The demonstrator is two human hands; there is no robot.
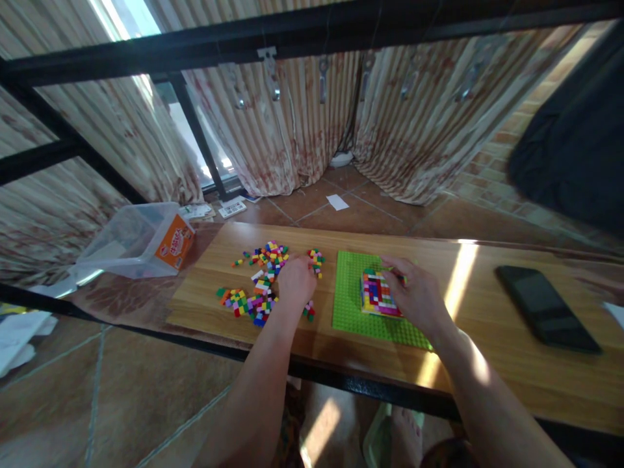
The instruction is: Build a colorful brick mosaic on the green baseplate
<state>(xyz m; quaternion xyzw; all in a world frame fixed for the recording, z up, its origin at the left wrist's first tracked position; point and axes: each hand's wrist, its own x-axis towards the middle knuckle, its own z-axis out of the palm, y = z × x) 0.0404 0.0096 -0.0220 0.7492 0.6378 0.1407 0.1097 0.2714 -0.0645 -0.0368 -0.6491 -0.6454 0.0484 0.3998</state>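
My left hand (296,283) is over the loose pile of small coloured toy bricks (266,260), its fingers curled down among them. What its fingertips hold, if anything, is hidden behind the hand. To the right lies a green studded baseplate (348,296). On it sits a low, rectangular brick build (377,296) with a multicoloured top of red, white, blue, purple and orange pieces. My right hand (414,289) curls round the right side of this build, thumb and index finger at its top. The hand covers the build's right edge.
A black phone (546,309) lies on the wooden tabletop (487,351) at right. At far left stands a clear plastic bin (131,240) with an orange label. A dark metal bar (312,39) with hanging hooks crosses above, before striped curtains (292,130).
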